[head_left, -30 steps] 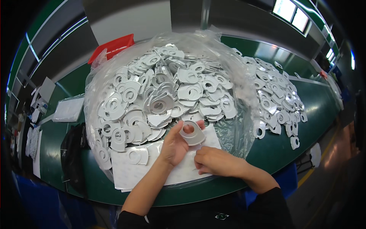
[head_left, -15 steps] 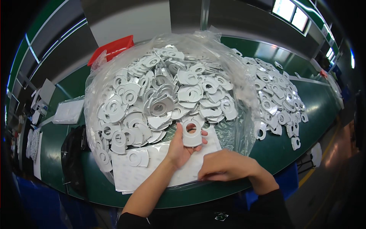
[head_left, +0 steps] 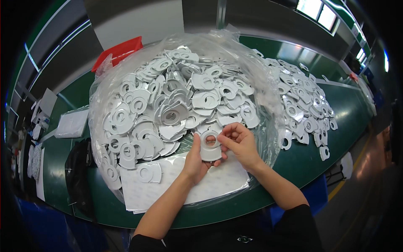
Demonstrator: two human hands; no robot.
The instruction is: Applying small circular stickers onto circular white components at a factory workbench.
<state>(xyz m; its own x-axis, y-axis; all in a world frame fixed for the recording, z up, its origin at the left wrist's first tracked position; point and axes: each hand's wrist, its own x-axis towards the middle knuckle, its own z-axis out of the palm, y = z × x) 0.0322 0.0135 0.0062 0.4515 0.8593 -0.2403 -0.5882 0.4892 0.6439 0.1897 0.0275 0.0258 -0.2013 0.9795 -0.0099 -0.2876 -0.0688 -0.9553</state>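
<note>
Holding one white ring-shaped pad (head_left: 210, 146) upright, we are gripping its lower edge with our left hand (head_left: 196, 161) while our right hand (head_left: 239, 143) is pinching its upper right rim.

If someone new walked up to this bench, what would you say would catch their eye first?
Most likely the big heap of white flat pieces with round holes, piled in a clear plastic bag on the green table, with more of them spread out to the right. Next, in front of the heap, the left hand and right hand together hold one white piece. A red sheet shows behind the bag.
</note>
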